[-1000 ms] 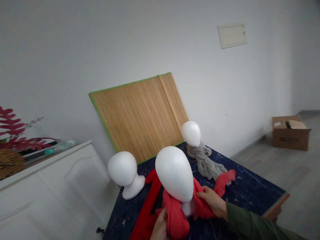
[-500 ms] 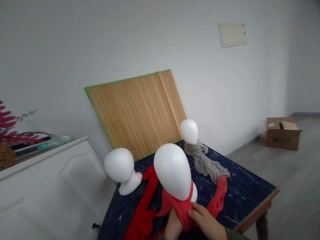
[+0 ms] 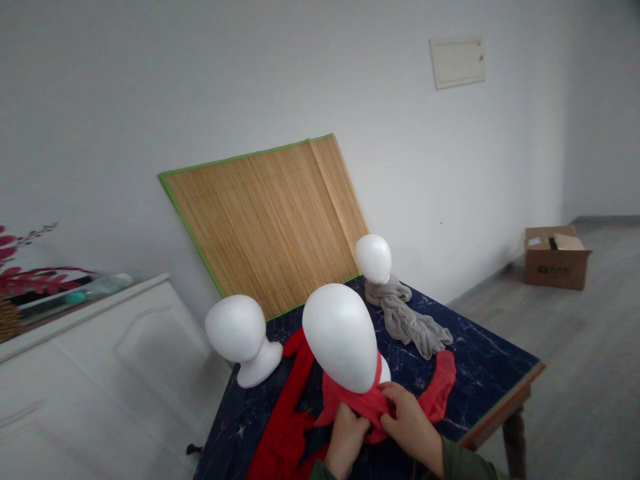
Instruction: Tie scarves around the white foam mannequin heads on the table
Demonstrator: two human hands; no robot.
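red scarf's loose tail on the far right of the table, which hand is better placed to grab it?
Right, probably. The right hand grips the red scarf at the near foam head, on the side where the tail runs toward the table edge. The left hand pinches the knot area, farther from it.

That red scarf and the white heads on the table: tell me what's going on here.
A person has both hands on the red scarf, which is wrapped around the neck of the nearest foam head. The left hand and right hand grip the cloth together at the front, below the head. The scarf's ends trail over the dark blue table. Behind, one foam head wears a grey scarf, and another foam head is bare.
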